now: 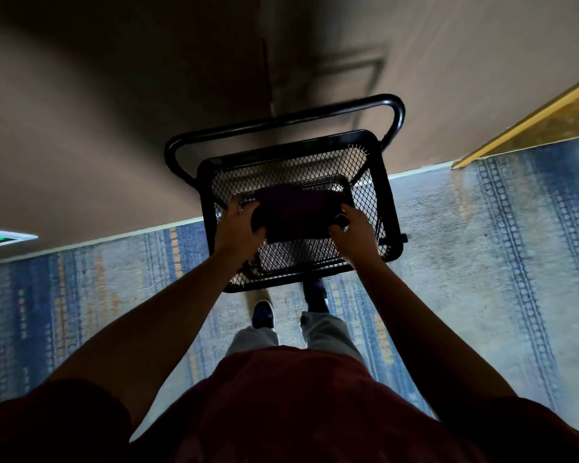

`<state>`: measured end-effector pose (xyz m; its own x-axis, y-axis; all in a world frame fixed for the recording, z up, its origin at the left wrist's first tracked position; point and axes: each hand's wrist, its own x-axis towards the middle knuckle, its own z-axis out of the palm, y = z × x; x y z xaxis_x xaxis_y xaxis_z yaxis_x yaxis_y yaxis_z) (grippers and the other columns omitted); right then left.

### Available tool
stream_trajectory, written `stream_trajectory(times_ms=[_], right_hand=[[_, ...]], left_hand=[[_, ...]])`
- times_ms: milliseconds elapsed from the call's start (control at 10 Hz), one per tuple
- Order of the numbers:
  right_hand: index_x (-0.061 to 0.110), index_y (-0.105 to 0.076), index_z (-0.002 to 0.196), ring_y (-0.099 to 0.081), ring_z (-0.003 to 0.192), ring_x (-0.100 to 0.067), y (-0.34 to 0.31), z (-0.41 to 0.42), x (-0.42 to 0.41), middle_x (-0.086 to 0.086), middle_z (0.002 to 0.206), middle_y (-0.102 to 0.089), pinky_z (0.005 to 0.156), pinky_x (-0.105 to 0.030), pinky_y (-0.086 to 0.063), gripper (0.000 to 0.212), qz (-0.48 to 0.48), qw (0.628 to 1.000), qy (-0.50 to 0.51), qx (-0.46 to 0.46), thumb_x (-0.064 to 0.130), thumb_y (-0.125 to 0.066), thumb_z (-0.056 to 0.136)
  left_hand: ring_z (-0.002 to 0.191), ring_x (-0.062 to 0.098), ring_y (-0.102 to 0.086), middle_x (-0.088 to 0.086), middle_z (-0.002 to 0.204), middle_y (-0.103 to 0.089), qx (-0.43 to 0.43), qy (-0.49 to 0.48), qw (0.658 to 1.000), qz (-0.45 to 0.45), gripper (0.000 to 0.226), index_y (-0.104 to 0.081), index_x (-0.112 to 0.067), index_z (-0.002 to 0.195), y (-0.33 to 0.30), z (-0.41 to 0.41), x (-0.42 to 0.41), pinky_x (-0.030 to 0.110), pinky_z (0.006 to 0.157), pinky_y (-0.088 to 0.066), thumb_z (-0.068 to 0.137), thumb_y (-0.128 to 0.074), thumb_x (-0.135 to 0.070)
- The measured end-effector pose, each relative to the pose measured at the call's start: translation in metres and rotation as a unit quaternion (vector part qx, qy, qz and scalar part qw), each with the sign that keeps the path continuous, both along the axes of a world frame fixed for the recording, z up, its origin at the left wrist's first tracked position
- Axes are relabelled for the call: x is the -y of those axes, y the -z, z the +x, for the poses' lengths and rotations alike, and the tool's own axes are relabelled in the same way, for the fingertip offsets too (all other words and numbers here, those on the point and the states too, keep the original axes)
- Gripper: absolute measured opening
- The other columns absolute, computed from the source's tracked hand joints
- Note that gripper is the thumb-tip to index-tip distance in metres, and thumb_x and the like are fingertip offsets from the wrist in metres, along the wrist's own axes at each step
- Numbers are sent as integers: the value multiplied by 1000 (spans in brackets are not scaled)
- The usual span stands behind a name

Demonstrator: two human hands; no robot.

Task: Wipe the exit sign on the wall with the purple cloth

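A dark purple cloth (296, 213) lies folded over the top mesh shelf of a black wire cart (386, 202). My left hand (239, 228) grips the cloth's left end and my right hand (355, 230) grips its right end. The exit sign (0, 240), white with green lit marks, sits low on the wall at the far left edge, just above the baseboard. It is only partly in frame.
The cart's black handle bar (281, 123) points toward the beige wall (97, 145). Blue and grey patterned carpet (482, 262) covers the floor. A yellow-edged frame (528, 121) stands at the right. My feet (263, 314) are just behind the cart.
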<state>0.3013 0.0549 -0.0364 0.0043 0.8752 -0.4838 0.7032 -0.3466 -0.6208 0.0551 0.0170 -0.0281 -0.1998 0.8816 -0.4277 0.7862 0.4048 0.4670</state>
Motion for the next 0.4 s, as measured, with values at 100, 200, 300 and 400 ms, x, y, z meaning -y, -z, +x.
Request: stream_trajectory(times_ms=[100, 200, 300, 400], right_hand=[[13, -52, 147, -58, 125, -29, -11, -3, 10, -14, 137, -60, 106, -48, -48, 56, 7, 999, 43, -5, 19, -64, 92], [17, -55, 144, -62, 118, -28, -18, -6, 19, -12, 132, -63, 101, -47, -52, 53, 15, 998, 65, -5, 19, -63, 92], [19, -56, 143, -62, 119, -31, -32, -13, 33, -12, 133, -63, 101, -48, -51, 53, 33, 996, 79, 14, 23, -64, 91], [18, -47, 151, -56, 129, -34, -41, -22, 45, -15, 143, -57, 108, -48, -46, 63, 47, 994, 97, 6, 26, -66, 91]], left_hand=[[145, 40, -39, 19, 161, -33, 3, 21, 999, 27, 62, -52, -17, 148, -10, -10, 3, 48, 117, -39, 90, -71, -24], [142, 41, -43, 17, 164, -31, 14, 36, 998, 40, 59, -54, -19, 147, -15, -22, 9, 48, 116, -40, 90, -71, -23], [143, 39, -42, 15, 163, -34, 24, 57, 995, 82, 55, -58, -19, 144, -24, -33, 23, 47, 116, -41, 90, -71, -22], [145, 38, -40, 13, 163, -34, 25, 59, 993, 104, 53, -59, -20, 143, -30, -42, 29, 45, 118, -39, 92, -72, -27]])
